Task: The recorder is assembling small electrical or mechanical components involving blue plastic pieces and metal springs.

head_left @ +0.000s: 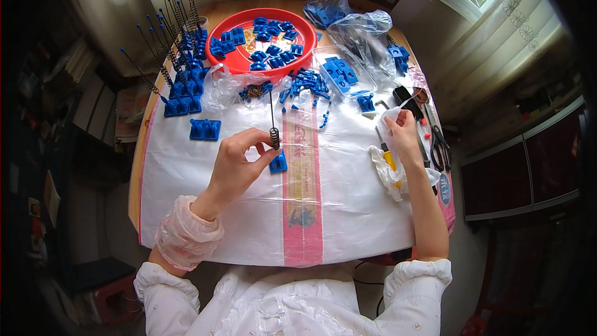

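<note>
My left hand (235, 160) pinches a black coil spring (274, 138) from which a thin dark rod (272, 109) rises upright. Directly under the spring, a small blue plastic base (278, 162) stands on the white sheet. Over at the right, my right hand (404, 135) is closed on a crumpled white tissue (389, 119). Below that hand, a screwdriver with a yellow handle (390, 161) lies beside another crumpled white tissue (387, 178). Left of my left hand sits a separate blue base piece (204, 129).
Finished-looking spring-and-rod pieces (177, 65) crowd the far left. A red basin (213, 56) holds several blue parts. Near it lie small blue pieces (308, 84), a clear tray (364, 91) and plastic bags (367, 25). Black scissors (440, 149) rest at the right edge.
</note>
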Available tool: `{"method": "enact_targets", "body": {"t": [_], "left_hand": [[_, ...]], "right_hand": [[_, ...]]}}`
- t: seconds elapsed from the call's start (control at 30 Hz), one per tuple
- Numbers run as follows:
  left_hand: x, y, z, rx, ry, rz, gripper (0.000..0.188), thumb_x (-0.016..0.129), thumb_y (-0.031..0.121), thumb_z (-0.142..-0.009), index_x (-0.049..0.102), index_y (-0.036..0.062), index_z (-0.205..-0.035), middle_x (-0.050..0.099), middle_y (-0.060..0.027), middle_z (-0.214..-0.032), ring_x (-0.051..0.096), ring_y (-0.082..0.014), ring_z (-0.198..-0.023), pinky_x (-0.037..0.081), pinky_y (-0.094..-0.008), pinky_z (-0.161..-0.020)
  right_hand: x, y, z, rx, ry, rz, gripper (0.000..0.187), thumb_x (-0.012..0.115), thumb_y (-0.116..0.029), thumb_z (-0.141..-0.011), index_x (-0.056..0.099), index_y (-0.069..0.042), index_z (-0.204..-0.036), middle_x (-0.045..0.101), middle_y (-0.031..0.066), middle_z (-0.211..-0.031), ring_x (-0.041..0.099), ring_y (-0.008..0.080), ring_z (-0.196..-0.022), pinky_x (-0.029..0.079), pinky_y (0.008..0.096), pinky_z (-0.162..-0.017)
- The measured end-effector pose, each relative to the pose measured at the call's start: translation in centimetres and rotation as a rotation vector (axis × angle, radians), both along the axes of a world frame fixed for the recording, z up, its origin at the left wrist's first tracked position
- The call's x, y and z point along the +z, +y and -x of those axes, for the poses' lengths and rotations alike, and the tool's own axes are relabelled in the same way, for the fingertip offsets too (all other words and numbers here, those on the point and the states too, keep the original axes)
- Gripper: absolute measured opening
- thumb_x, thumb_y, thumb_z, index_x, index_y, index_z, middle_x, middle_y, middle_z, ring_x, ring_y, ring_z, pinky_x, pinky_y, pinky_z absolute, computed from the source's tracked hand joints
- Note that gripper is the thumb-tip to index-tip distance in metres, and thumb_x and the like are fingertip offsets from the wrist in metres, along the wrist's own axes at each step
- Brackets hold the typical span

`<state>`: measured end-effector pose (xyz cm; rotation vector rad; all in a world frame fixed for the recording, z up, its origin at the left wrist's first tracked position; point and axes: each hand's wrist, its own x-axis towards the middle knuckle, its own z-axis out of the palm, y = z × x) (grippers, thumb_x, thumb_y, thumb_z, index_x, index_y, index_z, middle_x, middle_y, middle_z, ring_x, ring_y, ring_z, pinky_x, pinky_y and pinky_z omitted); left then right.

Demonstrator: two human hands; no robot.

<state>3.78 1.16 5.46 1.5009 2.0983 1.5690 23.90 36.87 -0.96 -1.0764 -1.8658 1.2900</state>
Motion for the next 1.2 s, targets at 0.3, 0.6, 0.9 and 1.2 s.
{"method": "enact_targets", "body": {"t": [0.3, 0.6, 0.9, 1.2], "left_hand": [[-0.3, 0.2, 0.1, 0.011, -0.016, -0.007, 0.018, 0.082, 0.001, -0.082, 0.076, 0.0025, -0.099, 0.076, -0.0059, -0.094, 0.063, -0.0118, -0.073, 0.051, -0.026, -0.068], [0.2, -0.3, 0.1, 0.056, 0.038, 0.021, 0.024, 0.084, 0.004, -0.081, 0.077, 0.0048, -0.103, 0.077, -0.0052, -0.092, 0.066, -0.013, -0.073, 0.049, -0.0278, -0.071], [0.2, -0.3, 0.1, 0.09, 0.13, 0.025, 0.026, 0.085, 0.005, -0.079, 0.077, 0.0076, -0.104, 0.077, -0.0036, -0.091, 0.066, -0.0126, -0.07, 0.044, -0.0306, -0.076], [-0.1, -0.5, 0.2, 0.102, 0.198, 0.016, 0.03, 0.085, 0.005, -0.079, 0.077, 0.0097, -0.107, 0.077, -0.0011, -0.092, 0.065, -0.0109, -0.07, 0.041, -0.0305, -0.076]], "right_hand": [[0.7, -0.3, -0.6, 0.061, -0.035, -0.185, 0.02, 0.069, -0.006, -0.095, 0.056, 0.0, -0.108, 0.07, 0.0098, -0.107, 0.065, 0.0166, -0.1, 0.05, 0.0291, -0.09], [7.1, -8.4, -1.8, 0.373, 0.161, 0.114, 0.013, 0.062, -0.003, -0.1, 0.052, -0.001, -0.109, 0.072, 0.0141, -0.106, 0.069, 0.018, -0.099, 0.053, 0.0314, -0.095], [6.3, -12.1, -2.0, 0.51, 0.096, 0.177, 0.019, 0.064, -0.02, -0.103, 0.061, -0.002, -0.108, 0.067, 0.0049, -0.083, 0.062, 0.0113, -0.074, 0.046, 0.0247, -0.069], [5.4, -12.5, -2.3, 0.439, 0.136, 0.362, 0.019, 0.068, -0.019, -0.099, 0.063, -0.001, -0.103, 0.057, -0.0013, -0.075, 0.05, 0.0058, -0.065, 0.04, 0.0247, -0.061]]}}
